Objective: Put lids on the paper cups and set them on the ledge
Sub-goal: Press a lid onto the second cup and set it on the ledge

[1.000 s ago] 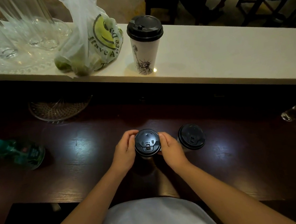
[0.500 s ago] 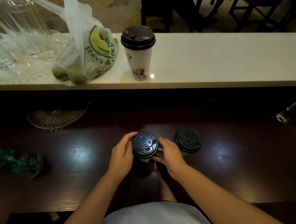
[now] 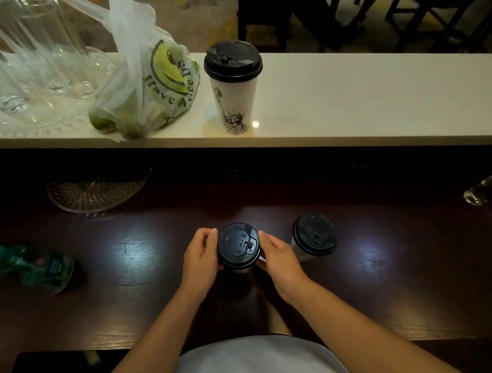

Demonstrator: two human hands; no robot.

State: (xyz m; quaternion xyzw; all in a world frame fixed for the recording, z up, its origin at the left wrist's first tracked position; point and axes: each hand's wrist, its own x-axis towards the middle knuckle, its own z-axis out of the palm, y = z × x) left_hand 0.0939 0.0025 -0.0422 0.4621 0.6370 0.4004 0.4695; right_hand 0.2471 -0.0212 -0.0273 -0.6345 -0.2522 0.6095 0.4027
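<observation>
Seating the lid on the cup

Left hand (image 3: pixel 200 260) and right hand (image 3: pixel 279 258) curl round the lid (image 3: pixel 237 245) of the cup (image 3: pixel 240 270) between them. Press evenly around its rim, judging it not fully snapped. A second cup (image 3: pixel 314 234) stands just right of the right hand, and a third (image 3: pixel 235 97) is on the ledge (image 3: pixel 366 105) beyond.

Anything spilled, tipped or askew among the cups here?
Nothing stands out. The ledge cup, the held cup and the third cup stand upright and lidded, with no spill visible.
</observation>
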